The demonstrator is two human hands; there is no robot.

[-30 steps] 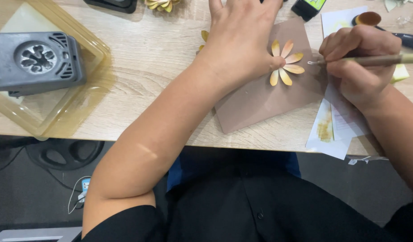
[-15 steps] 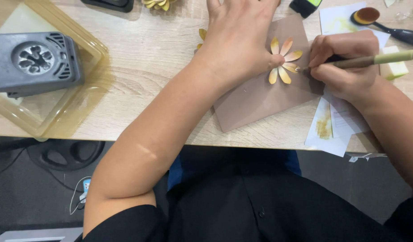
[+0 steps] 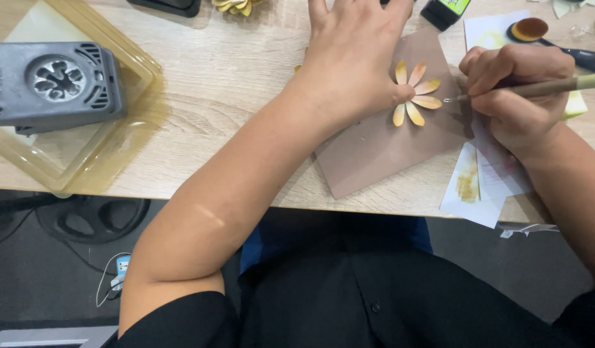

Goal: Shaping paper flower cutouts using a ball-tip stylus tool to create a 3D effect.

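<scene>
Since the earlier frame the stylus tool (image 3: pixel 542 87) has drawn back a little, its metal tip now just beside the paper flower (image 3: pixel 415 95) rather than on a petal. The flower lies on a brown mat (image 3: pixel 381 148) on the bench (image 3: pixel 233 84), its petals already tinted and curled; whether any remain flat I cannot tell. The left hand (image 3: pixel 352 55) lies open, pinning the flower down; the right hand (image 3: pixel 516 90) is closed around the tool. A grey flower punch (image 3: pixel 52 84) sits in a clear tray (image 3: pixel 126 164) well apart.

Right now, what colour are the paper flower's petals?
Yellow petals shading to orange at the tips, head view.
</scene>
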